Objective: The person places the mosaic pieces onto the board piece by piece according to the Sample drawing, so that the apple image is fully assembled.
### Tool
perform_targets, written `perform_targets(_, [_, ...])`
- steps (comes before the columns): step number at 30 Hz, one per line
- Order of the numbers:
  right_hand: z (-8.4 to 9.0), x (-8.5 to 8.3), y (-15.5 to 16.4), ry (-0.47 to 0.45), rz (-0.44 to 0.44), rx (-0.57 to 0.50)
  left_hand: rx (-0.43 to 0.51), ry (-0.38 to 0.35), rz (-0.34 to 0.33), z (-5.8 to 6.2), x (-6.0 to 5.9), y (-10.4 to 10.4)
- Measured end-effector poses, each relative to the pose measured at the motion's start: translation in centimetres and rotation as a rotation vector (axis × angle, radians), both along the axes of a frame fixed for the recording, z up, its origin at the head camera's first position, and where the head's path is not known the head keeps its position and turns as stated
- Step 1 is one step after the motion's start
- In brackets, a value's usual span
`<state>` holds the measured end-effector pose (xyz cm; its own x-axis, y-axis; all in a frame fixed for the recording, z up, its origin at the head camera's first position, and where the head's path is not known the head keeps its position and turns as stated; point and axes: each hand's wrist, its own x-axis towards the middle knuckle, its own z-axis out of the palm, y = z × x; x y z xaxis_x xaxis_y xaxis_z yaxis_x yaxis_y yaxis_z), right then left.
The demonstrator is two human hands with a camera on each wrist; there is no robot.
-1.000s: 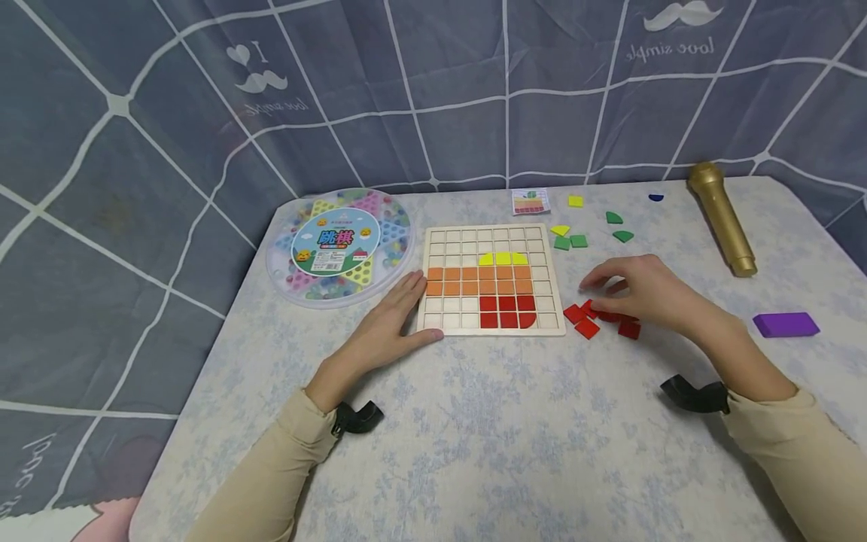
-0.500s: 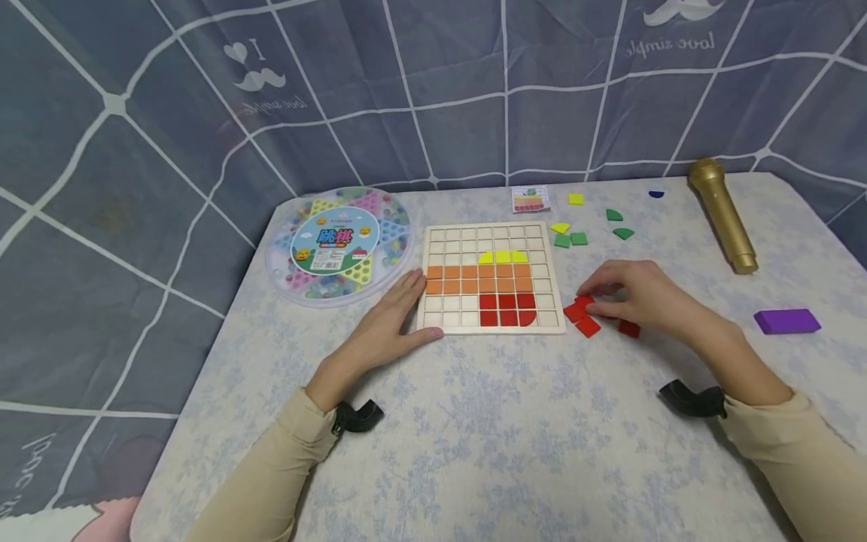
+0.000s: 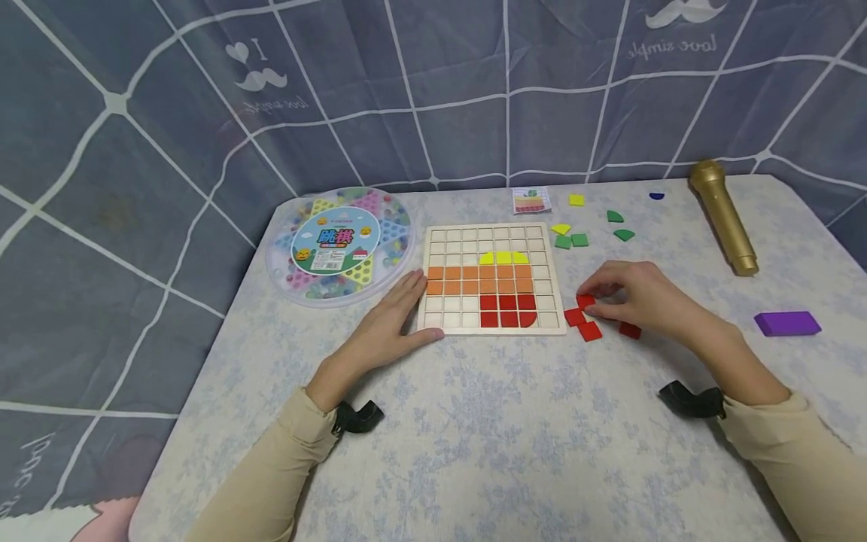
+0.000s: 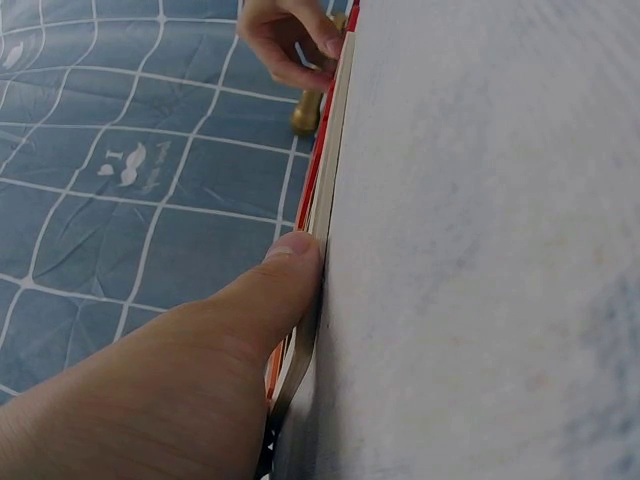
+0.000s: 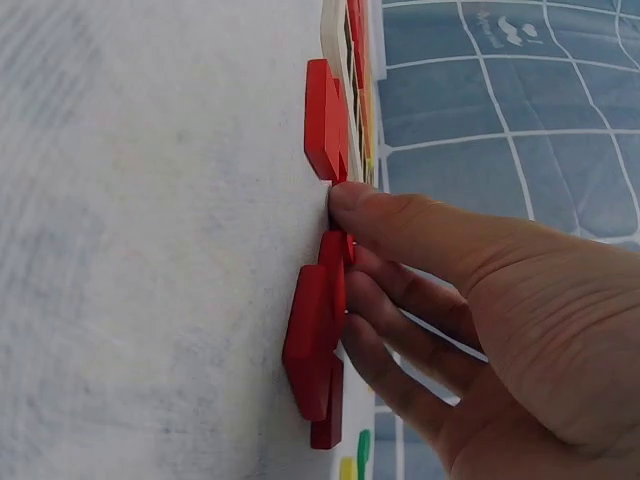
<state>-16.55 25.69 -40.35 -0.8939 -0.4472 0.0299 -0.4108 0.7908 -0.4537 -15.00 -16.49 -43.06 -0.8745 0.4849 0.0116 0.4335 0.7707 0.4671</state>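
A wooden grid board (image 3: 492, 235) lies mid-table, holding rows of orange, yellow and red tiles. My left hand (image 3: 406, 309) rests flat at its near-left corner, fingers straight; in the left wrist view the thumb (image 4: 285, 270) presses the board's edge (image 4: 330, 170). My right hand (image 3: 591, 299) is just right of the board, thumb and fingers pinching a red square tile (image 3: 585, 302). Other loose red tiles (image 3: 590, 331) lie on the cloth around it. In the right wrist view the fingertips (image 5: 345, 200) touch the tiles (image 5: 312, 340) next to the board.
A round clear checkers box (image 3: 336, 245) sits left of the board. Green (image 3: 570, 241) and yellow (image 3: 576, 200) pieces and a small pattern card (image 3: 530, 201) lie behind it. A gold microphone (image 3: 723, 218) and a purple block (image 3: 787, 324) are at the right. A curtain backs the table.
The right hand's fingers have curled in from a loose spread over the red tiles and now pinch one. A couple of loose tiles shifted slightly. The left hand stayed still.
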Motion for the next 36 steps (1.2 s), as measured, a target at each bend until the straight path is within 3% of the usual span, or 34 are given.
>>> perform_targets(14, [0.1,-0.5,-1.0,0.043,0.000,-0.035,-0.002,0.002,0.001,0.1,0.1,-0.2])
perform_targets(25, [0.9,-1.4,-5.9,0.022,0.057,-0.088,-0.005,-0.014,0.008,-0.2,0.1,-0.2])
perform_targets(36, [1.0,-2.1,-11.4,0.013,0.106,-0.087,0.008,-0.013,0.005,0.4,0.3,0.0])
